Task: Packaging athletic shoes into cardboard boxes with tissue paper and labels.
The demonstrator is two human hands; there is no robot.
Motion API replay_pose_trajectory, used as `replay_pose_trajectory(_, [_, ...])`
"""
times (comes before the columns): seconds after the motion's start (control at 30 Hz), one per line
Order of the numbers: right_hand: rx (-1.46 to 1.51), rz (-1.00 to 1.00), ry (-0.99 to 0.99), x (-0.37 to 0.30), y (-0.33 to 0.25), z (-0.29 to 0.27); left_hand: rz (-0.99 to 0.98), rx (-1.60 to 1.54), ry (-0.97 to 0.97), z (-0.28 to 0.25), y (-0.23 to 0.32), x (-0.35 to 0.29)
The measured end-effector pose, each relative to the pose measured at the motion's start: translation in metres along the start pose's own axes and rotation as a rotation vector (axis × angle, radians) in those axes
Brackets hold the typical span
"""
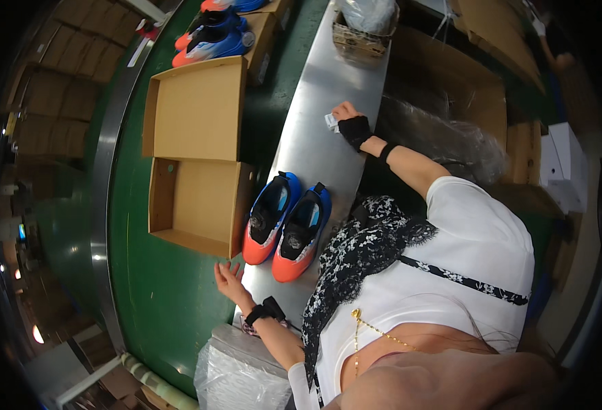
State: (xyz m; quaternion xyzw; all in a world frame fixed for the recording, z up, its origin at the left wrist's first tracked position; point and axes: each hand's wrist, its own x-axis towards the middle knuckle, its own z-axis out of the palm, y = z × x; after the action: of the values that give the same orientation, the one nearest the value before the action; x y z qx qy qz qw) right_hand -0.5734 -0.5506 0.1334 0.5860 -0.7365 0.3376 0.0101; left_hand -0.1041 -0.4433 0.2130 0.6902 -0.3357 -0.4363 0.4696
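The left hand (233,281) has its fingers open and loosely spread, just beside the open box's corner; on the steel ledge (318,147), the shoe pair (298,236) stands side by side, orange toes toward the person's left, long axes running roughly along the ledge; metal stretches from heels to the right hand (352,125), fingers pinching a small white slip (331,121), its marks unreadable; beyond, the box (198,198) lies on the green table (144,287).

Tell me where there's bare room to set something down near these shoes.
The metal ledge is bare between the shoes and the right hand. The green belt is bare between the open box, the left hand and the metal rail. It's crowded between box and shoes, and beside the left forearm, where clear plastic lies.
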Motion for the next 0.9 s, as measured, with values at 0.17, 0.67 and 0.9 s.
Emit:
replay_pose_trajectory(0.17, [0.343, 0.214, 0.045, 0.031, -0.043, -0.026, 0.017, -0.057, 0.248, -0.075, 0.006, -0.047])
replay_pose_trajectory(0.67, [0.555, -0.506, -0.407, 0.064, -0.29, 0.072, -0.104, 0.624, 1.093, -0.279, -0.096, -0.159])
replay_pose_trajectory(0.9, [0.024, -1.051, -1.243, 0.009, -0.296, 0.1, -0.303, 1.145, 1.077, -0.246, -0.064, -0.16])
